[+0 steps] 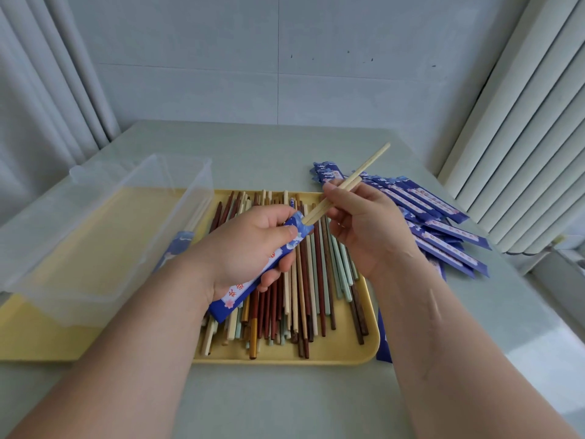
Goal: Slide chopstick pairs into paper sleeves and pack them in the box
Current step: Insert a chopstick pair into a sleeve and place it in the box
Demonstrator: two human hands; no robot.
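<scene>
The left hand point(250, 245) curls round a blue paper sleeve point(235, 294) above the yellow tray point(348, 353), while the right hand point(364, 223) pinches a pale chopstick pair point(364, 167) whose tips sit just inside its mouth. Most of the job looks undone: loose chopsticks point(310, 286) crowd the tray, spare sleeves point(443, 223) lie heaped beside it, and the clear box point(104, 217) seems to hold little

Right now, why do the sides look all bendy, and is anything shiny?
Head view: the wide lens bows the curtain and blinds at the edges; head view: glare whitens the table at lower right; the chopsticks and sleeve look sharp.
</scene>
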